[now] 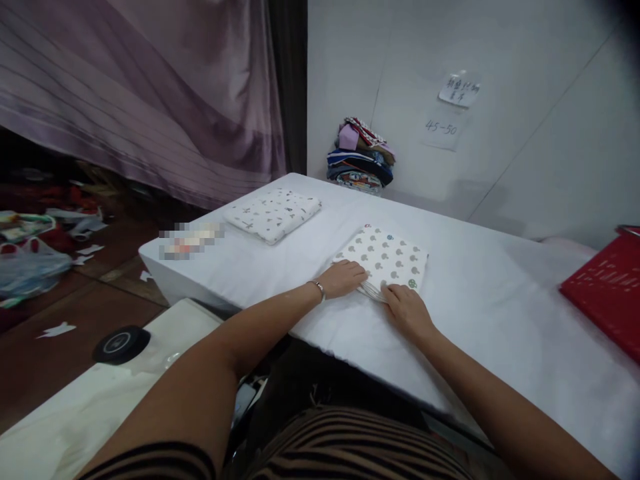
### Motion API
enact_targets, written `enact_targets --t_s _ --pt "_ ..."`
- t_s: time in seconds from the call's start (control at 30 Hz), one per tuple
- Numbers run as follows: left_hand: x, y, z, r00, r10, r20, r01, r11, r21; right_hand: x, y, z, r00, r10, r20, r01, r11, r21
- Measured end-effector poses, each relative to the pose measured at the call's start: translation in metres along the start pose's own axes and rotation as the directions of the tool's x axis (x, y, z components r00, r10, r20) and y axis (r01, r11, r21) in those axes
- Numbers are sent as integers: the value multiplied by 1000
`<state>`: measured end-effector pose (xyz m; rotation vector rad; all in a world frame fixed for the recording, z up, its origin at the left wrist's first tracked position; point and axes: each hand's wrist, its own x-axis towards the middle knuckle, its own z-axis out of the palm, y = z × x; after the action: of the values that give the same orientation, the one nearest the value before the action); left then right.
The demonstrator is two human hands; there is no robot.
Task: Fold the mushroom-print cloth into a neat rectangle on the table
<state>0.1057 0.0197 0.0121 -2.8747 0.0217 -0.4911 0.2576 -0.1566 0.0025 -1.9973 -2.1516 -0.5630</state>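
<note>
A folded white cloth (387,253) with grey printed shapes and a few coloured ones lies on the white-covered table in front of me. My left hand (344,277) rests on its near left edge, fingers stretched and lying flat. At the near corner, my right hand (409,310) has its thumb and bent fingers closed on the layered edge; the undersides of those fingers are hidden. Farther left lies a second folded white cloth (275,213) with small scattered prints, apart from both hands.
A stack of folded fabrics (361,157) stands by the wall behind the table (480,293). A red item (607,287) sits at the right edge. A blurred-out item (193,241) lies at the left end. Lower left, a black round object (121,345) rests on a pale surface.
</note>
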Motion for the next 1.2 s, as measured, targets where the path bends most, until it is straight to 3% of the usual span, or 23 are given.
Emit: enact_targets --t_s 0.17,0.27,0.37,0.57,0.73,0.9,1.03,1.13,1.2 --pt "20 -8 -1 993 -77 -88 81 996 43 12 17 -3 993 9 -116 -15 999 -52" --pt "24 -10 -1 994 -56 -95 60 997 48 14 23 -4 992 10 -128 -16 999 -43" --pt "15 -6 1 997 -16 -79 18 1000 24 10 22 -2 995 -1 -103 2 1000 12" --pt "-9 5 -3 996 -48 -75 41 996 -85 8 19 -5 996 65 -60 -59 993 103" --pt "-5 4 -1 993 -90 -82 84 994 -72 10 21 -10 996 76 -44 -69 989 127" --pt "1 -3 6 987 -79 -136 76 997 -28 4 13 -6 998 30 -57 -27 998 52" --pt "-2 -4 11 992 -52 -117 50 999 -17 -2 2 0 999 15 -30 -16 999 -39" --pt "5 -10 8 991 -61 -121 60 998 -6 4 7 -3 999 1 -41 -4 997 -74" --pt "16 -15 3 984 -92 -155 93 996 1 13 19 -10 994 7 -107 -16 996 -89"
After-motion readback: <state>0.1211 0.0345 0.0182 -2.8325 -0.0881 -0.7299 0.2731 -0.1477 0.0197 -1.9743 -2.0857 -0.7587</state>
